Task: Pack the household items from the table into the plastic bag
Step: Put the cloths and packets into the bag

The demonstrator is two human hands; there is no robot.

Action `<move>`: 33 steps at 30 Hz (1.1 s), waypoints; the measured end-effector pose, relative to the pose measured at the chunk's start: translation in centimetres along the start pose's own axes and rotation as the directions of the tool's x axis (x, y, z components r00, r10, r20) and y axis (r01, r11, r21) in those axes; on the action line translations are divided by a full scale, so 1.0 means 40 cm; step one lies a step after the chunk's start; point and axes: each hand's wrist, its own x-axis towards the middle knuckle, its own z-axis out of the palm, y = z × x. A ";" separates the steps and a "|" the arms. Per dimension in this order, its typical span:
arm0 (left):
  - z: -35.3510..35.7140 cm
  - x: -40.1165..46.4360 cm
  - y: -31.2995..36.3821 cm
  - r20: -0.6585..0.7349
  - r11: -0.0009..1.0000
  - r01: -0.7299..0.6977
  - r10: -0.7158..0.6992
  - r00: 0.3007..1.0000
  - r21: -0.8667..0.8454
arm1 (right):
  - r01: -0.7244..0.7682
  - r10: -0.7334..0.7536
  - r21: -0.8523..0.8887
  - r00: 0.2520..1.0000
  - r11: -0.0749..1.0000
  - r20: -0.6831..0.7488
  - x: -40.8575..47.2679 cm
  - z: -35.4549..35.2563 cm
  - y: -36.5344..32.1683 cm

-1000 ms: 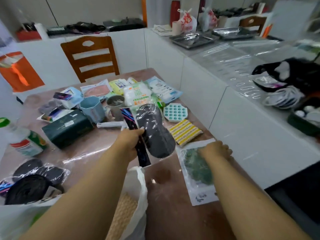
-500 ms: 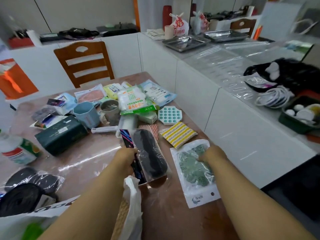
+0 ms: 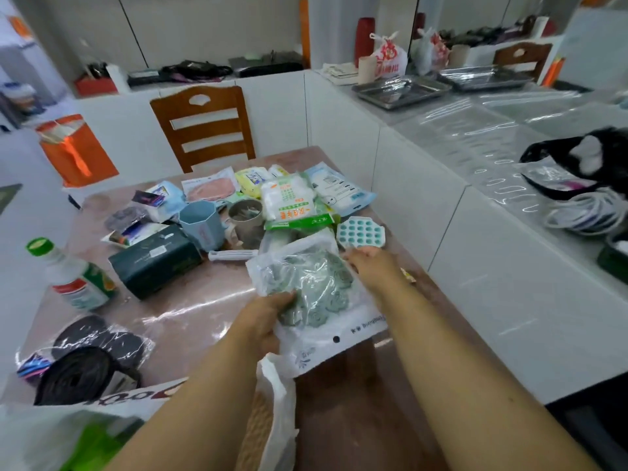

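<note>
A clear packet of green mats [image 3: 317, 287] with a white header is lifted just above the table [image 3: 190, 314], tilted. My left hand [image 3: 263, 317] grips its near left edge and my right hand [image 3: 372, 266] holds its far right edge. The white plastic bag [image 3: 280, 413] gapes below my left forearm, with a woven beige item inside; its other side lies at the bottom left. Loose items lie further back: a dark green box [image 3: 154, 261], a blue cup [image 3: 200, 226], a grey mug [image 3: 246, 217], a teal dimpled tray [image 3: 362, 232] and a white-green packet [image 3: 289, 202].
A green-capped bottle [image 3: 73, 277] stands at the left. Black rolls in clear wrap [image 3: 81, 368] lie near the bag. A wooden chair [image 3: 204, 127] stands behind the table. A white counter [image 3: 475, 232] borders the table's right edge.
The green mat packet has come up off the table and moved left; both hands now hold it. The long black packet that my left hand held is out of sight.
</note>
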 end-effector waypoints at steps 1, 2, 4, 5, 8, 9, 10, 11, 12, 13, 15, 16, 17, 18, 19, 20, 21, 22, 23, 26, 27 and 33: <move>-0.007 -0.003 -0.001 -0.060 1.000 -0.005 0.005 0.998 0.006 | 0.016 -0.025 -0.094 0.995 0.995 -0.094 0.024 -0.005 0.010; -0.019 -0.002 -0.003 -0.111 1.000 -0.028 0.027 0.993 -0.005 | 0.001 -0.046 -0.219 0.979 0.976 -0.200 0.049 -0.020 0.023; -0.044 0.002 -0.002 -0.157 0.996 -0.087 0.080 0.984 -0.035 | -0.115 -0.045 -0.443 0.941 0.889 -0.336 0.095 -0.053 0.056; -0.052 -0.001 -0.002 -0.155 0.995 -0.096 0.089 0.984 -0.041 | -0.196 0.007 -0.525 0.940 0.828 -0.341 0.114 -0.064 0.073; -0.064 -0.017 -0.002 -0.129 0.997 -0.061 0.053 0.990 -0.056 | -0.356 0.227 -0.635 0.933 0.685 -0.278 0.145 -0.071 0.101; -0.065 -0.020 -0.002 -0.125 0.997 -0.054 0.047 0.991 -0.056 | -0.374 0.269 -0.638 0.927 0.673 -0.259 0.154 -0.073 0.103; -0.068 -0.020 -0.002 -0.120 0.997 -0.054 0.048 0.992 -0.054 | -0.358 0.275 -0.619 0.933 0.699 -0.231 0.163 -0.080 0.100; -0.070 -0.021 -0.001 -0.110 0.997 -0.060 0.054 0.992 -0.051 | -0.300 0.228 -0.578 0.954 0.759 -0.195 0.172 -0.090 0.091; -0.075 -0.021 0.000 -0.100 0.997 -0.064 0.059 0.993 -0.051 | -0.202 0.143 -0.487 0.977 0.850 -0.156 0.177 -0.105 0.071; -0.079 -0.022 0.002 -0.092 0.997 -0.066 0.061 0.994 -0.051 | -0.087 0.053 -0.340 0.993 0.936 -0.109 0.177 -0.122 0.039; -0.086 -0.021 0.009 -0.074 0.997 -0.068 0.065 0.995 -0.039 | 0.053 -0.057 0.057 0.996 0.997 0.070 0.146 -0.152 -0.044; -0.086 -0.019 0.013 -0.058 0.997 -0.072 0.070 0.996 -0.041 | 0.050 -0.100 0.209 0.968 0.977 0.232 0.129 -0.153 -0.080; -0.085 -0.017 0.016 -0.049 0.996 -0.073 0.071 0.996 -0.057 | 0.020 -0.115 0.236 0.911 0.971 0.396 0.116 -0.139 -0.108; -0.084 -0.016 0.019 -0.043 0.994 -0.070 0.066 0.997 -0.085 | 0.010 -0.091 0.155 0.848 0.988 0.522 0.103 -0.109 -0.123; -0.082 -0.017 0.023 -0.039 0.992 -0.058 0.054 0.998 -0.113 | 0.032 -0.037 0.019 0.791 0.999 0.611 0.090 -0.063 -0.122; -0.078 -0.020 0.027 -0.029 0.991 -0.039 0.035 0.999 -0.131 | 0.080 0.023 -0.122 0.737 0.989 0.676 0.075 -0.006 -0.115; -0.076 -0.023 0.032 -0.011 0.992 -0.023 0.022 1.000 -0.127 | 0.136 0.069 -0.230 0.704 0.964 0.706 0.063 0.052 -0.104; -0.077 -0.026 0.036 0.002 0.995 -0.021 0.021 1.000 -0.100 | 0.184 0.071 -0.279 0.705 0.942 0.705 0.058 0.102 -0.091; -0.081 -0.030 0.041 0.006 0.998 -0.028 0.028 1.000 -0.065 | 0.196 0.041 -0.270 0.737 0.943 0.675 0.065 0.138 -0.075; -0.110 -0.045 0.056 0.011 0.998 -0.042 0.043 0.999 -0.035 | -0.071 0.096 -0.096 0.951 0.993 0.295 0.142 0.160 -0.042; -0.122 -0.051 0.061 0.010 0.997 -0.055 0.055 0.998 -0.047 | -0.129 0.148 -0.147 0.980 0.981 0.130 0.173 0.156 -0.028; -0.173 -0.058 0.072 -0.074 0.962 -0.160 0.147 0.986 -0.223 | -0.246 0.261 -0.345 0.965 0.906 -0.001 0.185 0.209 0.016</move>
